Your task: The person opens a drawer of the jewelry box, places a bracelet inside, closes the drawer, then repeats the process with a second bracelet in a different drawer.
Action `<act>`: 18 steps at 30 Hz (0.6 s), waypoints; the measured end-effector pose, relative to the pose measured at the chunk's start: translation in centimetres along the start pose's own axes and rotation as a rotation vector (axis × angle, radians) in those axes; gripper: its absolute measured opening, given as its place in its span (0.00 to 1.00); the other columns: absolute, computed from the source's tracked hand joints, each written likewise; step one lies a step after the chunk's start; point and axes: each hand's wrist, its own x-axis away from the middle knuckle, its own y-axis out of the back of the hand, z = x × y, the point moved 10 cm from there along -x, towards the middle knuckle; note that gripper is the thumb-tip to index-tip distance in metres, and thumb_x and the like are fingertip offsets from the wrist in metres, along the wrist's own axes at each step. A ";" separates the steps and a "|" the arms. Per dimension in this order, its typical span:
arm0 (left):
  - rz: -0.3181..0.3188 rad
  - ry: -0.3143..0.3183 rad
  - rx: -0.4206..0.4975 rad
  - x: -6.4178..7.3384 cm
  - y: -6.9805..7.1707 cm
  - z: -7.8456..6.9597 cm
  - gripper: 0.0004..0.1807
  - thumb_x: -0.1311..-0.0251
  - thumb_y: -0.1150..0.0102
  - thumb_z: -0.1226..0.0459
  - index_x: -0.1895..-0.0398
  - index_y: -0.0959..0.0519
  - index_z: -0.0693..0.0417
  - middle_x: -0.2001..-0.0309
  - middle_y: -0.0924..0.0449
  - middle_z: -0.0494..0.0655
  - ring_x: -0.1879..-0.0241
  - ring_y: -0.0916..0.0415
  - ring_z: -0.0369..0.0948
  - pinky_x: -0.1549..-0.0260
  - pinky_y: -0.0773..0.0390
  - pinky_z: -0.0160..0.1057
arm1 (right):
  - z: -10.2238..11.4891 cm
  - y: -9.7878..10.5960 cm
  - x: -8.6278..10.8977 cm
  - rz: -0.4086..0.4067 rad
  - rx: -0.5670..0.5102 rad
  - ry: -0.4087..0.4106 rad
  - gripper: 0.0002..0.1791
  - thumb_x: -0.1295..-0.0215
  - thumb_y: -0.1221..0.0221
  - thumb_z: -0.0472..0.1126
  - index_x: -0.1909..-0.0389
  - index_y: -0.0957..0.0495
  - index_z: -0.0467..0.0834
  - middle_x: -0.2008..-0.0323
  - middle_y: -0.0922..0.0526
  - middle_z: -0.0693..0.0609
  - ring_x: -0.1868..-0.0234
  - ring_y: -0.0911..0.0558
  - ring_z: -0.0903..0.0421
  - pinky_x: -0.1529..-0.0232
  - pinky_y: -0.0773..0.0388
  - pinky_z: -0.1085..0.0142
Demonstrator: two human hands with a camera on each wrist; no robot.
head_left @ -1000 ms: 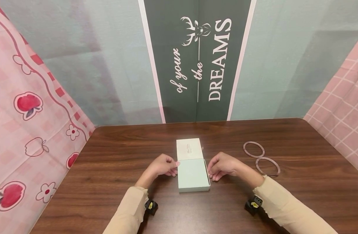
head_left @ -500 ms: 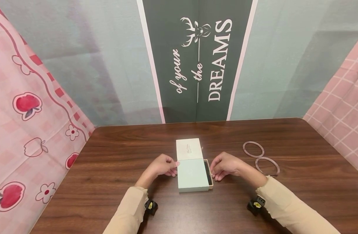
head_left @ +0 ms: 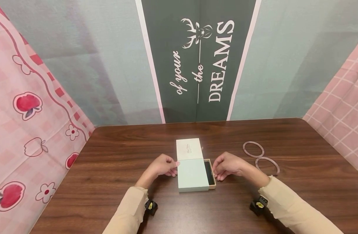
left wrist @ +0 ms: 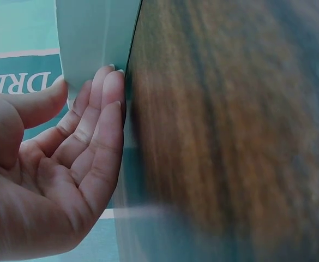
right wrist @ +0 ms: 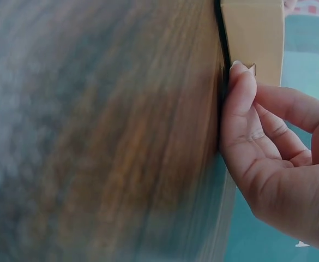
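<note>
A mint-green box (head_left: pixel 192 175) lies flat on the table, its white printed flap (head_left: pixel 183 150) folded out behind it. From its right side a tan drawer (head_left: pixel 212 187) with a black inside sticks partly out. My left hand (head_left: pixel 164 165) rests against the box's left side, thumb at the top edge; the left wrist view has its nearly straight fingers (left wrist: pixel 102 125) along the mint side wall. At the drawer's front my right hand (head_left: pixel 228 165) pinches a small pull tab (right wrist: pixel 252 69) between thumb and finger, as the right wrist view shows.
Two pinkish rings (head_left: pixel 253 149) lie on the brown wooden table (head_left: pixel 132 139), right of the right hand, one overlapping the other's edge. A printed curtain (head_left: pixel 200 110) hangs behind the table, with pink cloths at both sides. Both wrists wear small black cameras.
My right hand has moved to the right, and the drawer has slid out of the box's right side with it, showing more black inside. The left hand and box stay put.
</note>
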 end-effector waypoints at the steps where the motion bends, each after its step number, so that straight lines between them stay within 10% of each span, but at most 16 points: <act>1: 0.000 0.000 0.000 0.0 0.0 0.0 0.14 0.39 0.45 0.61 0.72 0.22 0.67 0.79 0.21 0.51 0.78 0.23 0.40 0.75 0.21 0.37 | 0.0 0.0 0.0 0.000 0.000 -0.001 0.05 0.47 0.48 0.22 0.71 0.24 0.26 0.80 0.22 0.42 0.81 0.21 0.56 0.77 0.21 0.65; 18: 0.019 -0.006 0.009 0.3 -0.2 -0.2 0.15 0.38 0.45 0.62 0.77 0.24 0.65 0.80 0.22 0.51 0.79 0.22 0.40 0.75 0.21 0.36 | -0.6 0.5 0.4 -0.002 0.001 0.008 0.05 0.50 0.49 0.22 0.72 0.25 0.26 0.80 0.22 0.43 0.81 0.21 0.57 0.78 0.21 0.67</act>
